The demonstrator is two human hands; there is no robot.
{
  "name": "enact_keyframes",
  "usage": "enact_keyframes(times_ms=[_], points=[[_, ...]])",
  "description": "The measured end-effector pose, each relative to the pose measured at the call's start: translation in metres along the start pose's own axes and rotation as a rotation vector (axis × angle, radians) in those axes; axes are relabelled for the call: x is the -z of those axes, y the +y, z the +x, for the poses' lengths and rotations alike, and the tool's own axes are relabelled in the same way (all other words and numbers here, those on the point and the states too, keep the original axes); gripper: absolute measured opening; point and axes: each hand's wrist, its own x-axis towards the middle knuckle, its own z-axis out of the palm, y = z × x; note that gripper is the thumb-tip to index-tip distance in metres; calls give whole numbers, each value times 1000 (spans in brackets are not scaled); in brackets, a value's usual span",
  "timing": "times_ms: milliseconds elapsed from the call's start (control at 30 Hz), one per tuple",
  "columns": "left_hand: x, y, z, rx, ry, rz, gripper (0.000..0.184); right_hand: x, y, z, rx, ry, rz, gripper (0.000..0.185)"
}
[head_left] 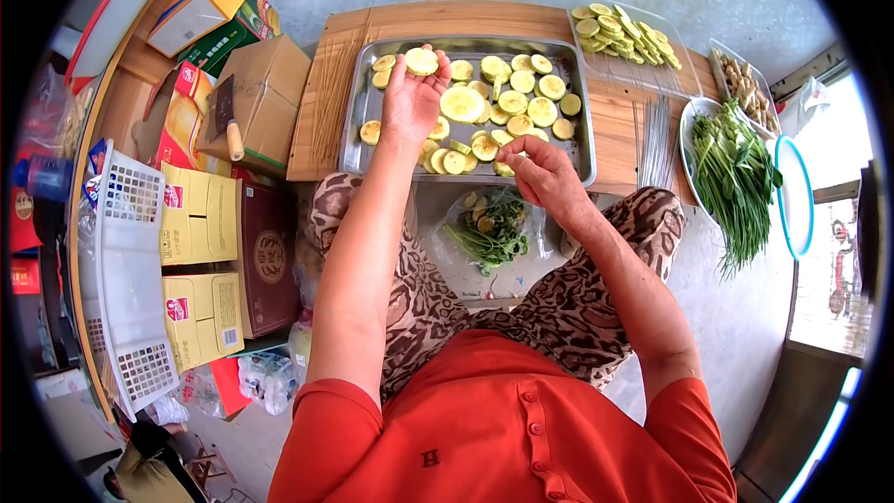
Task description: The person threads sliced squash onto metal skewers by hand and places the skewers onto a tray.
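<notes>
My left hand is palm up over the left half of a metal tray, its fingers curled around a round zucchini slice. Close to that palm is a larger-looking, brighter slice; whether it is raised above the others I cannot tell. Over the tray's front edge my right hand has thumb and fingertips pinched together. Anything thin between those fingertips is too small to make out. Several more zucchini slices lie spread and overlapping in the tray.
Thin wooden skewers lie left of the tray, metal skewers to its right. A clear container holds more slices. Leafy greens overhang at right. Below the table is a bag of greens; cartons stand at left.
</notes>
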Motion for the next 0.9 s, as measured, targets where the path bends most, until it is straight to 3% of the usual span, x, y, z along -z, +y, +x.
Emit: enact_keyframes(times_ms=[467, 567, 900], points=[[-8, -7, -6, 34, -3, 31, 37, -8, -2, 2, 21, 45, 9, 13], [-10, -15, -9, 63, -112, 15, 39, -10, -2, 6, 35, 50, 18, 14], [-9, -18, -9, 48, -75, -30, 37, -17, 9, 11, 69, 53, 56, 9]])
